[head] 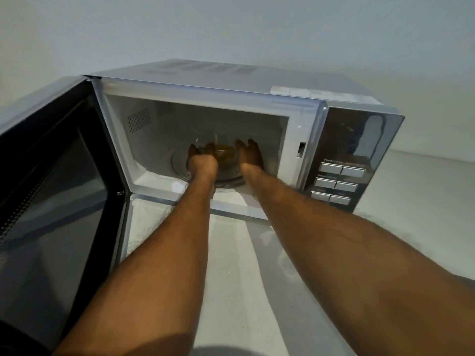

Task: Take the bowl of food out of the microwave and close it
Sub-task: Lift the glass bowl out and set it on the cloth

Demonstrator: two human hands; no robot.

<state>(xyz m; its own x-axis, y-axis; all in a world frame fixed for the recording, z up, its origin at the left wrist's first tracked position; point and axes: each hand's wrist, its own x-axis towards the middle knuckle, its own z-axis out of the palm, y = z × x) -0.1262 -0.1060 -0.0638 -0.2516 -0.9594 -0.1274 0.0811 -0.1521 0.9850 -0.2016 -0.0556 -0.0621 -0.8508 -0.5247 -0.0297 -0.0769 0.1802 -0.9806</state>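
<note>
A silver microwave [231,80] stands on a pale counter with its door [51,188] swung wide open to the left. Inside, on the glass turntable [180,173], sits a clear glass bowl [225,154] holding brownish food. Both my arms reach into the cavity. My left hand [201,159] wraps the bowl's left side with its fingers curled on the rim. On the bowl's right side my right hand [250,155] presses flat against the wall. The bowl's lower part is hidden behind my hands.
The control panel [357,160] with several grey buttons is on the microwave's right. The pale counter [239,265] runs in front of the microwave and to its right. A plain wall stands behind. The open door blocks the left side.
</note>
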